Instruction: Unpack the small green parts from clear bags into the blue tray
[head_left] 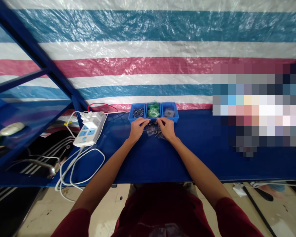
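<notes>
My left hand (138,128) is closed in a pinch just in front of the blue bins, thumb and forefinger together; whatever is between them is too small to name. Facing it, my right hand (167,128) is pinched the same way, its fingertips a short gap from the left ones. Below and between the fingers lie small clear plastic bags (151,130) with thin dark pieces. The left blue bin (131,116) holds metal screw-like pieces (138,113). In the middle bin is a green plastic bag (153,110), and clear bags (169,112) fill the right one.
A white power strip (85,140) with plugs and looped white cables (74,174) lies left on the blue table (150,164). Blue frame bars (37,49) slope at the left. Striped plastic sheeting (138,65) hangs behind. The right side is blurred by pixels.
</notes>
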`<state>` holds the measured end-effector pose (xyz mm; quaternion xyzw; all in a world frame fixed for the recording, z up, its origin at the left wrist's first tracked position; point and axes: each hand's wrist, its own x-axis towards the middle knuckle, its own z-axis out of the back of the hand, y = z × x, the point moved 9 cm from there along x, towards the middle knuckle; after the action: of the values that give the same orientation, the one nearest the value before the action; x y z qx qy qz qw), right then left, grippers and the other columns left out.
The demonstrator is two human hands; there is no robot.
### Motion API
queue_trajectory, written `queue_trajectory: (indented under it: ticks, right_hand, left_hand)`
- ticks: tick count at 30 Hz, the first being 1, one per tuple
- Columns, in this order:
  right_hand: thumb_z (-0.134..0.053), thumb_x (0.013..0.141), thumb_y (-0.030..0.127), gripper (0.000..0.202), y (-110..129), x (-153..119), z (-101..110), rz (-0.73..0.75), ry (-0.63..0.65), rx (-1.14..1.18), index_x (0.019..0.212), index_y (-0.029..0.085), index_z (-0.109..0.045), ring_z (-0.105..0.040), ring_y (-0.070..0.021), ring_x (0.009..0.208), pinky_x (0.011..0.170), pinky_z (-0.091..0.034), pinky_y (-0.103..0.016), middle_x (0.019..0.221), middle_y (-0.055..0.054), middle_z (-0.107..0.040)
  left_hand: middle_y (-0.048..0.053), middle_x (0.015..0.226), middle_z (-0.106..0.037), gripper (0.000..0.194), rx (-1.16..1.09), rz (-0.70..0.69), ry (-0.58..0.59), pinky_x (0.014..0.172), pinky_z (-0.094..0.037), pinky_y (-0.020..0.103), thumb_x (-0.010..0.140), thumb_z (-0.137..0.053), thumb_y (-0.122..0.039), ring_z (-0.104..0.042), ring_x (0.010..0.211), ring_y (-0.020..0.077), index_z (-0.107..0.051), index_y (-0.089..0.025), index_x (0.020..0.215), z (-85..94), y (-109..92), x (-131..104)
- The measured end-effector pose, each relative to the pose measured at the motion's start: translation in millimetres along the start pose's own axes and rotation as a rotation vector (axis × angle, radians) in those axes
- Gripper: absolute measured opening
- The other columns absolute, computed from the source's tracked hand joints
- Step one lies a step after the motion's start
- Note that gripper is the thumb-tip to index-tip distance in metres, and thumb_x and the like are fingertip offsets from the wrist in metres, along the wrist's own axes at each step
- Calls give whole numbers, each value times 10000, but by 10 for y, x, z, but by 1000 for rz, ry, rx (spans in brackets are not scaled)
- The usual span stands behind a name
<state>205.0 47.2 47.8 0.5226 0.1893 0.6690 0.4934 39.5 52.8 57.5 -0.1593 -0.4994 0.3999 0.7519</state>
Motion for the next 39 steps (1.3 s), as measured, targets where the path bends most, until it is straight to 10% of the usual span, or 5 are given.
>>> queue_trajectory:
  ticks: [32,39]
  right_hand:
    - [-513,920,436,299,70,-49,-184,123,163,49,931,207,-704,-598,-172,714,687,-482,-289,869,-62,-693]
    - [-524,911,427,303,79,-31,-101,84,73,119,844,190,-700,-600,-171,688,668,-474,-287,822,-60,-701]
  left_hand:
    - [-63,507,-548,247,-83,50,73,564,-433,216,912,-552,-414,-504,468,97,-643,-189,958,-47,-7,-5]
    - [11,709,-688,249,-163,139,-21,599,-496,231,842,-645,-413,-622,599,126,-683,-177,911,14,57,-9]
